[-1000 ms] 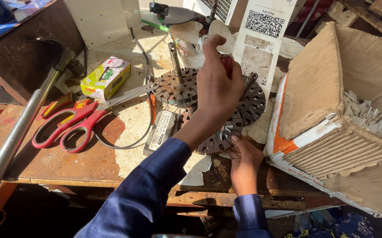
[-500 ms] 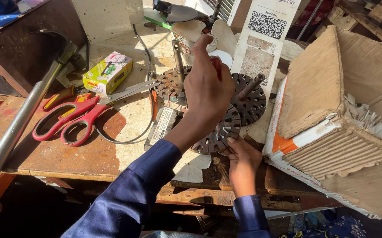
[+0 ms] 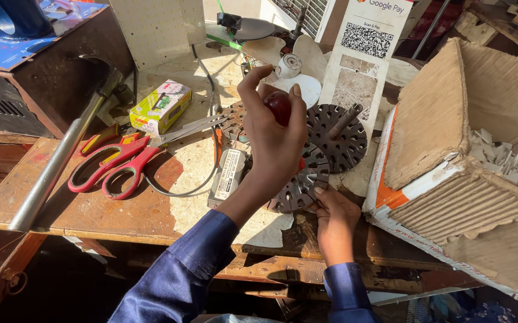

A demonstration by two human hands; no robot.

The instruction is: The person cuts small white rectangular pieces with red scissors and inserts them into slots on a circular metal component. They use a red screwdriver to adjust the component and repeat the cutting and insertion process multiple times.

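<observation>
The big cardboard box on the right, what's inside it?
The cardboard box lies tipped on its side. Through its open end, white paper scraps show, piled near the front edge. Deeper inside is bare cardboard wall; anything beneath the scraps or behind the box's side is hidden.

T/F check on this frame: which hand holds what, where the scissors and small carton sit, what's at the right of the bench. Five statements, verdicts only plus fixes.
1. The left hand grips a red rounded handle raised above the bench. True.
2. The right hand holds the scissors. False: it rests at the edge of a slotted metal disc; the red-handled scissors lie untouched on the wooden bench.
3. A yellow-green small carton lies beyond the scissors. True.
4. The cardboard box stands at the left of the bench. False: it is at the right.
5. A hammer lies at the left, its handle toward the camera. True.
</observation>
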